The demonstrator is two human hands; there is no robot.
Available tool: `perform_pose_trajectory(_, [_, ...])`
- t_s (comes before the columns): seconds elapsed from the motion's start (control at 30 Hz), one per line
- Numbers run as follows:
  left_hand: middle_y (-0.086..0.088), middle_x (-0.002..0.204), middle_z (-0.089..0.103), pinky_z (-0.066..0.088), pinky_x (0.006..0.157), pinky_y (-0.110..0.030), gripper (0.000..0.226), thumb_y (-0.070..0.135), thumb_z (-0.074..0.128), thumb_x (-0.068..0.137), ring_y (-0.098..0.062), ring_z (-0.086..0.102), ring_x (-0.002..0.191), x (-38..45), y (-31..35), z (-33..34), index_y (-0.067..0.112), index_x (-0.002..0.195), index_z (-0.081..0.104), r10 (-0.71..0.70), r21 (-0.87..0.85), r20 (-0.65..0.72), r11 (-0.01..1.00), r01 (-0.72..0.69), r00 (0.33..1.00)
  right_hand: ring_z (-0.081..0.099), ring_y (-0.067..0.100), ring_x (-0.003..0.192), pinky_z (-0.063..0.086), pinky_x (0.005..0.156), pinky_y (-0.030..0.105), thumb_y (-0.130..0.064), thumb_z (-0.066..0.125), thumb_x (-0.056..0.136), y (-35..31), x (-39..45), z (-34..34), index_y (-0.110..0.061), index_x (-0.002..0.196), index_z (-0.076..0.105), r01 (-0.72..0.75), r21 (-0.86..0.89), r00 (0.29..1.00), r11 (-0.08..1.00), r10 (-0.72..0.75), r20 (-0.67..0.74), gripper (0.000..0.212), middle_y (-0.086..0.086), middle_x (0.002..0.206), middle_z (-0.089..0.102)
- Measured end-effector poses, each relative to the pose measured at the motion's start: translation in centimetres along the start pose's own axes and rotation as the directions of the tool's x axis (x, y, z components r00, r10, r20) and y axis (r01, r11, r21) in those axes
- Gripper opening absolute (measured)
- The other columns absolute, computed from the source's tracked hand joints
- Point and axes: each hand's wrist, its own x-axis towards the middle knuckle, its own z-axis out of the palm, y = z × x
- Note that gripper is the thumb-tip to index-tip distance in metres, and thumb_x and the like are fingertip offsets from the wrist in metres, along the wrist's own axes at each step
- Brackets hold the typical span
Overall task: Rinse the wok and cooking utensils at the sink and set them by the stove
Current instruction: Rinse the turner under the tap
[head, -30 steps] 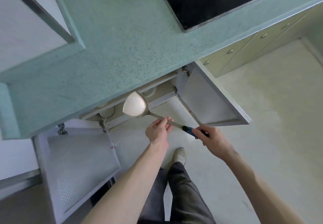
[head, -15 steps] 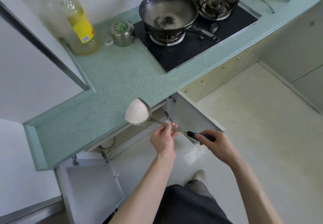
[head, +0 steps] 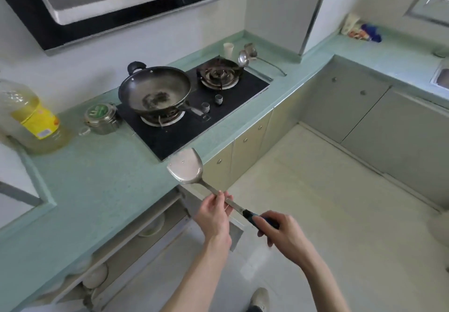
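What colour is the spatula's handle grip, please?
Blue and black grip, seen in the head view.

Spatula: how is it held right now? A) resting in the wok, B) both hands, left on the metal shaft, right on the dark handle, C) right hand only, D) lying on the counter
B: the left hand pinches the metal shaft of the spatula while the right hand grips its dark handle, blade raised over the counter edge.

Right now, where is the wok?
In the head view, the wok sits on the stove's left burner, right of the steel tin and beyond the spatula held in both hands.
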Motion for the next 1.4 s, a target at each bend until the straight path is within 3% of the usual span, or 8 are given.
perform_pose_trajectory(0.13, [-0.02, 0.095, 0.077, 0.063, 0.073, -0.034, 0.01, 0.005, 0.065, 0.099, -0.029, 0.076, 0.088, -2.2, -2.7, 5.8, -0.002, 0.101, 0.072, -0.006, 0.009, 0.081, 1.0, 0.006, 0.997, 0.052, 0.013, 0.055, 0.04, 0.057, 0.028, -0.047, 0.059, 0.101, 2.5, 0.4, -6.1, -0.023, 0.083, 0.068, -0.017, 0.043, 1.0, 0.999, 0.018, -0.019, 0.032, -0.007, 0.071, 0.069])
perform_pose_trajectory(0.3, [-0.018, 0.089, 0.076, 0.062, 0.07, -0.03, 0.013, 0.007, 0.066, 0.099, -0.025, 0.075, 0.084, -4.1, -6.9, 11.9, -0.004, 0.1, 0.073, -0.029, 0.015, 0.184, 1.0, 0.027, 0.983, 0.046, 0.015, 0.055, 0.036, 0.056, 0.031, -0.048, 0.062, 0.1, 5.9, 0.3, -12.0, -0.023, 0.079, 0.068, -0.009, 0.145, 0.996, 0.989, 0.023, -0.091, 0.033, -0.006, 0.065, 0.061])
perform_pose_trajectory(0.6, [-0.015, 0.085, 0.074, 0.061, 0.07, -0.029, 0.007, 0.001, 0.065, 0.098, -0.025, 0.073, 0.079, -6.6, -12.5, 19.9, -0.004, 0.095, 0.07, -0.144, 0.134, 0.319, 0.985, 0.106, 0.937, 0.047, 0.013, 0.054, 0.037, 0.056, 0.032, -0.042, 0.065, 0.099, 12.2, -1.0, -17.7, -0.022, 0.08, 0.071, -0.037, 0.29, 0.957, 0.956, 0.118, -0.266, 0.028, -0.005, 0.066, 0.064])
perform_pose_trajectory(0.8, [-0.014, 0.084, 0.075, 0.062, 0.072, -0.03, 0.004, 0.001, 0.066, 0.097, -0.024, 0.074, 0.08, -7.3, -16.1, 26.8, -0.001, 0.099, 0.069, -0.225, 0.223, 0.412, 0.964, 0.142, 0.883, 0.048, 0.011, 0.056, 0.039, 0.057, 0.03, -0.046, 0.067, 0.094, 15.2, 0.2, -22.7, -0.021, 0.084, 0.073, -0.038, 0.357, 0.898, 0.933, 0.188, -0.397, 0.028, 0.007, 0.075, 0.07])
perform_pose_trajectory(1.07, [-0.014, 0.081, 0.075, 0.061, 0.066, -0.028, 0.004, -0.003, 0.065, 0.096, -0.025, 0.074, 0.077, -6.4, -18.9, 40.5, -0.003, 0.099, 0.068, -0.281, 0.284, 0.484, 0.946, 0.156, 0.829, 0.046, 0.015, 0.054, 0.037, 0.054, 0.03, -0.037, 0.07, 0.097, 16.4, 5.7, -33.3, -0.021, 0.078, 0.074, -0.026, 0.438, 0.846, 0.899, 0.253, -0.469, 0.025, -0.002, 0.066, 0.065])
perform_pose_trajectory(1.4, [-0.017, 0.086, 0.076, 0.063, 0.067, -0.029, 0.002, -0.002, 0.066, 0.096, -0.027, 0.076, 0.079, -6.1, -21.5, 59.2, -0.003, 0.098, 0.066, -0.366, 0.35, 0.588, 0.919, 0.181, 0.721, 0.044, 0.017, 0.054, 0.037, 0.054, 0.028, -0.036, 0.07, 0.099, 16.6, 13.0, -47.3, -0.016, 0.084, 0.074, -0.002, 0.496, 0.748, 0.868, 0.331, -0.576, 0.025, -0.002, 0.066, 0.063])
